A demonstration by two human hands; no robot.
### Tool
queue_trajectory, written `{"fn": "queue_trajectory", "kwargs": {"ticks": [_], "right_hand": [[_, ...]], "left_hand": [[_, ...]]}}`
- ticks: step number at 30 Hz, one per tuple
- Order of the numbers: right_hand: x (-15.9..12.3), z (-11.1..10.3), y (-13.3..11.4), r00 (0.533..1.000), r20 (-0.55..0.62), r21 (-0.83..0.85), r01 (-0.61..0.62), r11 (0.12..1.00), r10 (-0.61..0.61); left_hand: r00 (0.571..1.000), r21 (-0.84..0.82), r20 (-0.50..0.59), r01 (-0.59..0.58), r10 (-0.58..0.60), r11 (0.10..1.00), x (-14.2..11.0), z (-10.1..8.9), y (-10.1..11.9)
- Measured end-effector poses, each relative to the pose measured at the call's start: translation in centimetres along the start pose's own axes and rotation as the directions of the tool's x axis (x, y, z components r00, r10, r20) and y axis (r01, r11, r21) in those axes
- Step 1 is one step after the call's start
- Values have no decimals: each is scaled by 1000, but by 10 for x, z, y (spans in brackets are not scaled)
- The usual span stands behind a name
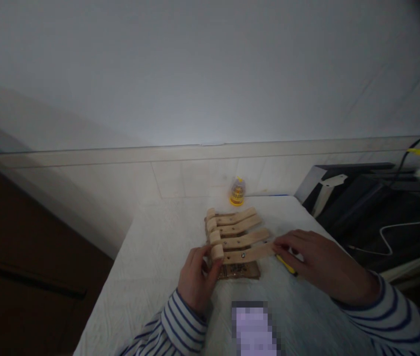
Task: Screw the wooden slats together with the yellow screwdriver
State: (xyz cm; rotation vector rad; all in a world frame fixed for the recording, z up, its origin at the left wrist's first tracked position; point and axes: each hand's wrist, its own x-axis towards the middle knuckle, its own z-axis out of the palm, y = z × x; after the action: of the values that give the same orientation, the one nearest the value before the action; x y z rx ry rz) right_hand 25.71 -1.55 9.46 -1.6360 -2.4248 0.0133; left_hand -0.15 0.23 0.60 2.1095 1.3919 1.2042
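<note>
Several pale tan straps lie side by side, each with a thick, rolled-looking left end and small dark or metal dots along it. A flat brown printed packet is beneath them. My left hand is closed with thumb and fingers around the thick end of the nearest strap. The fingertips of my right hand pinch this strap's free right end. A yellow and black tool, its kind unclear, lies on the table just under my right hand.
A small bottle with a yellow label and tip stands at the back of the white-covered table, near the wall. A blurred-out lilac rectangle is at the front. Right of the table are dark panels and a white cable.
</note>
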Motion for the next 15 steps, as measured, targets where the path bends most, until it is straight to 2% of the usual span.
{"fn": "queue_trajectory", "kwargs": {"ticks": [5, 9, 11, 15], "right_hand": [[-27, 5, 20, 985, 20, 93, -170, 981, 169], [-45, 13, 32, 968, 57, 118, -250, 961, 245], [-52, 18, 35, 961, 63, 136, -276, 951, 270], [-62, 25, 37, 949, 94, 149, -311, 939, 300]], "left_hand": [[989, 42, -112, -87, 91, 995, -2, -7, 7], [969, 25, -166, -182, 184, 983, -3, -15, 16], [968, -2, -152, -201, 199, 980, -4, -19, 21], [982, -35, -38, -184, 183, 982, -9, -22, 34]]}}
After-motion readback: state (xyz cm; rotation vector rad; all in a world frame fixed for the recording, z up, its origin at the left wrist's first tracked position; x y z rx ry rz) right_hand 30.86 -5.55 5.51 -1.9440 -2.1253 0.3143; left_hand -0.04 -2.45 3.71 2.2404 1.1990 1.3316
